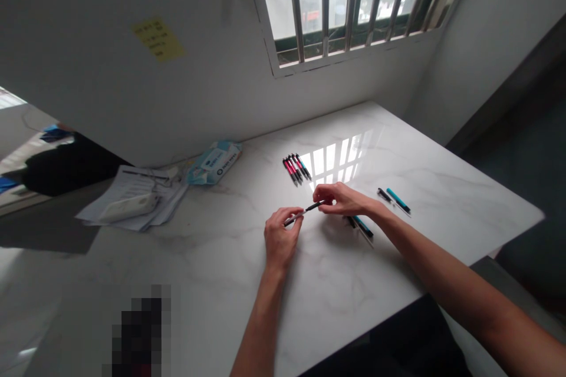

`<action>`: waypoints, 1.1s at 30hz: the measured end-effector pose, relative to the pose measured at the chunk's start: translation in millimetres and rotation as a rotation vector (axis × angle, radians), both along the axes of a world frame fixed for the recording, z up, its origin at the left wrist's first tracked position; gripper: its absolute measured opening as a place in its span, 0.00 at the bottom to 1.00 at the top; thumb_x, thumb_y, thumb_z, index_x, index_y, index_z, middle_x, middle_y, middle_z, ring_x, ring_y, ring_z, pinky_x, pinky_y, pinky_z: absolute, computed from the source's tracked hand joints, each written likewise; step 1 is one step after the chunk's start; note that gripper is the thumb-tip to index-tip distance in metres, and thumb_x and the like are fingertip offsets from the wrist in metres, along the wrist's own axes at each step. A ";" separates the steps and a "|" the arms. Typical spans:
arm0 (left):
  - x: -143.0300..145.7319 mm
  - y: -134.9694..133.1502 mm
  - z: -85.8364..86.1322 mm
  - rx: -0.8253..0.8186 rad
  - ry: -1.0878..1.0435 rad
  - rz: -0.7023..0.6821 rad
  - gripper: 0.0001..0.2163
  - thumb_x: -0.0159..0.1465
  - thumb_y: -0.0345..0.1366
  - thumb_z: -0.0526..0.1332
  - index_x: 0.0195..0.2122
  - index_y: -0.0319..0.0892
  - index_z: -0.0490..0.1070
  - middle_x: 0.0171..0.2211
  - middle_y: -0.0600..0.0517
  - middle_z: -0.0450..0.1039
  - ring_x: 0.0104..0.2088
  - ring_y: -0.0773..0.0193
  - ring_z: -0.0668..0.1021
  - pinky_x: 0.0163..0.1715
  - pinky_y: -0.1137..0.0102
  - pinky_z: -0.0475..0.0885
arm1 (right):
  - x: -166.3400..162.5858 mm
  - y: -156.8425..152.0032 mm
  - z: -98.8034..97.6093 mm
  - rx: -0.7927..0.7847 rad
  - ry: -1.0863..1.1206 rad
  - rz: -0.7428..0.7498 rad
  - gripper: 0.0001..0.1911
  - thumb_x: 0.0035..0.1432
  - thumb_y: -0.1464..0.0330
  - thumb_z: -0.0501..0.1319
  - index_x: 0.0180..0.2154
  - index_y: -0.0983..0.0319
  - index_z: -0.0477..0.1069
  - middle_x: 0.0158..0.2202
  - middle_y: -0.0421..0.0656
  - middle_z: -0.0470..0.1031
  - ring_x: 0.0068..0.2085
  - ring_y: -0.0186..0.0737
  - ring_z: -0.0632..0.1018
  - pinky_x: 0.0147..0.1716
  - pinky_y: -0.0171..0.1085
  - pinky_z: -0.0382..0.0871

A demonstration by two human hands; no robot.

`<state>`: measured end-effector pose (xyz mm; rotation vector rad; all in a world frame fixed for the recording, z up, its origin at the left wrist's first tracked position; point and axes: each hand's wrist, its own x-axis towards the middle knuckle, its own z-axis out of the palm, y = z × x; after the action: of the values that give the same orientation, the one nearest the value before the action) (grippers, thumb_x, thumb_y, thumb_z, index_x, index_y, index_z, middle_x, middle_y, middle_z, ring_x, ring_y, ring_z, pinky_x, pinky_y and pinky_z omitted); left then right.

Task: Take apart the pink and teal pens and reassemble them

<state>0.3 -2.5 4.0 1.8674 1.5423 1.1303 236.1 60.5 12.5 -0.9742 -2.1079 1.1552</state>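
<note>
Slim pen (315,205) between both hands, over middle of surface (212,259). Left hand (282,238): fingers pinch pale end; right hand (336,199): fingers pinch dark end. Step looks like joining or parting pen pieces; cannot tell which. Next move likely calls for keeping ends aligned. Loose pen parts (395,197) right; pen row (296,168) far. Blue-white packet (215,162) far left, contents hidden.

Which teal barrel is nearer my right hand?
The barrel on the body side of your right forearm; the other teal one lies across that forearm, farther right.
</note>
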 end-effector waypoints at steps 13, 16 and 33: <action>-1.3 0.3 -1.4 0.013 0.007 0.008 0.05 0.65 0.34 0.66 0.39 0.48 0.82 0.41 0.50 0.83 0.41 0.57 0.81 0.46 0.62 0.76 | 0.8 2.3 -1.8 0.002 -0.034 -0.024 0.14 0.67 0.58 0.63 0.41 0.61 0.81 0.29 0.41 0.80 0.28 0.35 0.74 0.29 0.34 0.64; -1.0 0.3 -1.1 0.007 0.010 0.007 0.05 0.65 0.34 0.66 0.40 0.48 0.82 0.41 0.50 0.83 0.40 0.58 0.81 0.46 0.62 0.76 | 0.6 2.2 -1.2 -0.011 -0.036 -0.015 0.15 0.68 0.58 0.63 0.44 0.61 0.81 0.30 0.41 0.80 0.29 0.35 0.74 0.30 0.34 0.65; -0.7 1.2 -3.0 0.028 0.021 0.011 0.05 0.64 0.33 0.66 0.39 0.49 0.82 0.40 0.52 0.83 0.40 0.59 0.81 0.46 0.62 0.77 | -0.4 4.6 -4.6 -0.031 -0.103 -0.079 0.25 0.72 0.53 0.57 0.33 0.63 0.82 0.27 0.43 0.80 0.27 0.35 0.75 0.29 0.34 0.64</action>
<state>-0.4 -1.3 1.0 1.8976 1.5573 1.1461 235.7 65.2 7.9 -1.1433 -2.1164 1.1229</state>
